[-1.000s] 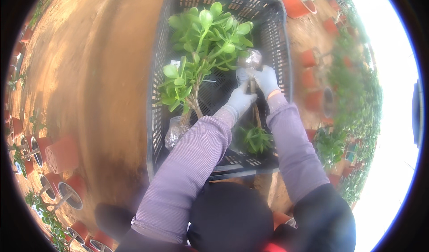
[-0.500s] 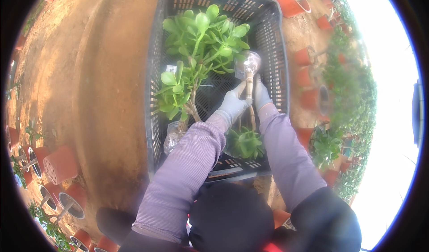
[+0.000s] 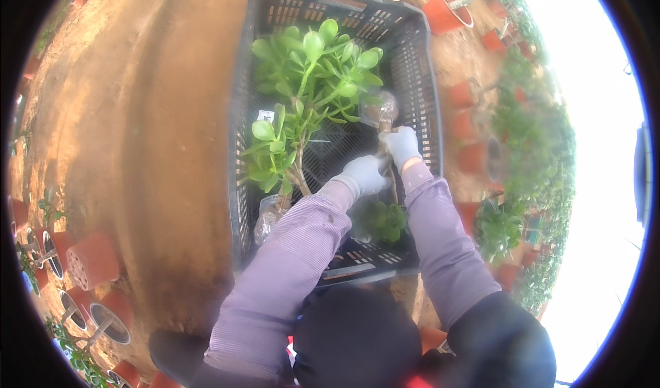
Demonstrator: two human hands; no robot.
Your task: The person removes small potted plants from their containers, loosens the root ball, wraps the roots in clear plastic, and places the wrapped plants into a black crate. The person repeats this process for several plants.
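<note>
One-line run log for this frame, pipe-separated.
right hand: gripping stem near wrapped root ball | left hand: at same stem, grip unclear | black crate: leafy greenery at left

Plants (image 3: 313,51) in crate (image 3: 416,78), hands (image 3: 363,176) at right inside, pots (image 3: 94,259) either side

Runs along the right edge of the crate (image 3: 434,99) as a thin-stemmed plant (image 3: 394,192), film-wrapped root ball (image 3: 382,107) toward the far edge, green leaves (image 3: 386,221) toward the near.

Both hands (image 3: 366,175) wear pale grey gloves (image 3: 401,146), with finely ribbed mauve sleeves (image 3: 275,278), black upper sleeves (image 3: 505,333) and a patch of red (image 3: 417,382) below.
</note>
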